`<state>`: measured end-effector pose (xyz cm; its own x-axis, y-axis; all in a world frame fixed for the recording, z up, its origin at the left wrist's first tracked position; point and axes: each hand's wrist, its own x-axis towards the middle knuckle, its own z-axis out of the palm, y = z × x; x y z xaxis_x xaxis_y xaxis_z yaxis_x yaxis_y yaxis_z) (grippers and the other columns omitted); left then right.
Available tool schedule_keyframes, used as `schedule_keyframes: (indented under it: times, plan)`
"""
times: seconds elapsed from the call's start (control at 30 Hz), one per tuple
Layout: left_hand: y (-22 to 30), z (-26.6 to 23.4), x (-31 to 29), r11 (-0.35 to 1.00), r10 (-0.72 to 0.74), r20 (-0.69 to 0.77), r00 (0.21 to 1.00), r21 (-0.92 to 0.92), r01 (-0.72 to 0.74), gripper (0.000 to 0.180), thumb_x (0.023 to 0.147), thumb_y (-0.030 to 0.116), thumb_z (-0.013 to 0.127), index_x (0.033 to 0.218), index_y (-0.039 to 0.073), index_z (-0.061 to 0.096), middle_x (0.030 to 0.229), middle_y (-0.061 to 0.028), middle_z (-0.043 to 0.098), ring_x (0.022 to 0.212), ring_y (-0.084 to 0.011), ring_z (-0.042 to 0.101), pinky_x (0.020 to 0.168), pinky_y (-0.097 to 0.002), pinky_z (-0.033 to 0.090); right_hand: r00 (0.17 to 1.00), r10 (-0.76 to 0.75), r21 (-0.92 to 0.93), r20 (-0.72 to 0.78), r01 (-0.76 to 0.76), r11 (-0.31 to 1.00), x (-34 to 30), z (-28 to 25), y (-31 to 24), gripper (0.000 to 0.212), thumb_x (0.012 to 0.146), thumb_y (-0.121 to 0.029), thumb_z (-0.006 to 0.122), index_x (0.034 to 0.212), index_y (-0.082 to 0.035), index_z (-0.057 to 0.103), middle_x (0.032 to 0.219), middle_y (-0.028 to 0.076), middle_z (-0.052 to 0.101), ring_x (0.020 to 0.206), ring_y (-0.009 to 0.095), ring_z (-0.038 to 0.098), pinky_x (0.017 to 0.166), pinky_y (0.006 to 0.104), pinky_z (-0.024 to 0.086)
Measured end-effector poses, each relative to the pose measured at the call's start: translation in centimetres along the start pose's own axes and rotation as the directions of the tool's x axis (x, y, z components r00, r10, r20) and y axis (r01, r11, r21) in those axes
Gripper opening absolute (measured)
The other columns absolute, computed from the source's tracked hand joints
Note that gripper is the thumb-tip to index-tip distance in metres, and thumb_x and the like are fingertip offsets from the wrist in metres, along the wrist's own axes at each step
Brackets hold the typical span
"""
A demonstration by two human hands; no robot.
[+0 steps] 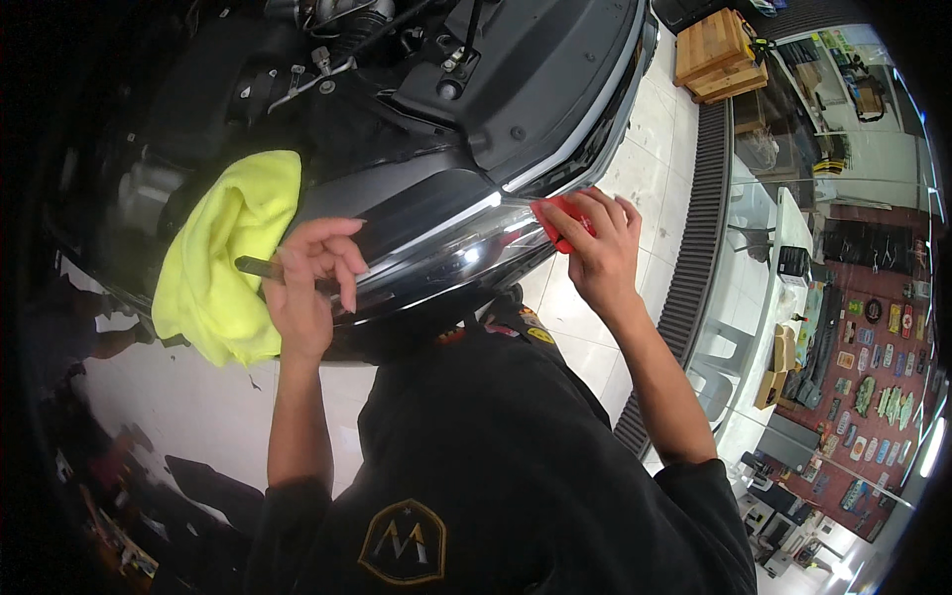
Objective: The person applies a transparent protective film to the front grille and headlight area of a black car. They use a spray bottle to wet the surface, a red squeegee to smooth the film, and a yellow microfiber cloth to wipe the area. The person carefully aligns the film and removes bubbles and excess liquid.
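My right hand [607,260] pinches a small red squeegee-like piece [557,226] and presses it against the right end of the car's headlight [466,256]. Over the headlight's left end, my left hand [309,286] is raised, its fingers curled. A slim dark tool [256,266] sticks out between those fingers; its kind cannot be made out. Just left of that hand, a bright yellow-green cloth [220,253] is draped over the car's edge. The headlight's clear surface shines with reflections.
Ahead lies the open engine bay with a black plastic cover [540,74]. A dark floor grate [694,233] runs along the right, beside a long white counter [769,327]. Wooden boxes [719,55] stand at the far right. White tiles [585,297] form the floor.
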<state>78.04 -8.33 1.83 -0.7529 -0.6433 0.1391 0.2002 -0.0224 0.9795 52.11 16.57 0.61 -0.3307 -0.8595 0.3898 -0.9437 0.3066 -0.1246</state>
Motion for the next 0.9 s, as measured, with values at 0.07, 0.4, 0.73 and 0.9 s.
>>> schedule_keyframes:
  times: [0.07, 0.4, 0.73, 0.9]
  plan:
    - [-0.3, 0.1, 0.0, 1.000, 0.009, -0.005, 1.000, -0.005, -0.009, 0.074, 0.115, 0.056, 0.028, 0.121, -0.008, 0.066, 0.085, -0.0135, 0.065, 0.055, -0.0099, 0.052, 0.052, -0.0222, 0.041, 0.993, -0.088, -0.099, -0.077, 0.081, 0.992, -0.3, 1.1, 1.2, 0.056, 0.071, -0.003, 0.077, 0.123, -0.026, 0.075, 0.123, 0.005, 0.067, 0.120, 0.029, 0.061, 0.104, 0.0543, 0.040]
    - [-0.5, 0.3, -0.2, 0.998, 0.050, -0.053, 0.997, 0.044, -0.048, 0.075, 0.114, 0.057, 0.029, 0.121, -0.008, 0.066, 0.083, -0.0131, 0.065, 0.054, -0.0100, 0.052, 0.052, -0.0216, 0.041, 0.956, -0.208, -0.011, -0.208, 0.210, 0.978, -0.3, 4.5, 4.6, 0.063, 0.064, -0.013, 0.085, 0.125, -0.027, 0.076, 0.127, 0.005, 0.066, 0.119, 0.031, 0.059, 0.097, 0.0504, 0.043]
    - [-1.2, 1.4, -0.1, 0.989, 0.112, -0.176, 0.978, 0.111, -0.094, 0.072, 0.115, 0.054, 0.030, 0.120, -0.008, 0.067, 0.083, -0.0125, 0.065, 0.054, -0.0095, 0.052, 0.051, -0.0210, 0.040, 0.937, -0.198, 0.027, -0.288, 0.215, 0.976, 0.6, 6.2, 3.0, 0.064, 0.065, -0.010, 0.081, 0.127, -0.028, 0.075, 0.127, 0.003, 0.065, 0.116, 0.027, 0.058, 0.092, 0.0488, 0.040]
    - [-1.0, 1.7, 0.1, 0.984, 0.133, -0.176, 0.975, 0.140, -0.109, 0.070, 0.116, 0.051, 0.030, 0.120, -0.008, 0.067, 0.083, -0.0125, 0.066, 0.054, -0.0093, 0.052, 0.051, -0.0210, 0.040, 0.955, -0.142, 0.072, -0.259, 0.166, 0.984, 1.2, 5.4, 2.1, 0.065, 0.061, -0.010, 0.081, 0.125, -0.023, 0.075, 0.124, 0.002, 0.065, 0.113, 0.027, 0.059, 0.090, 0.0492, 0.040]
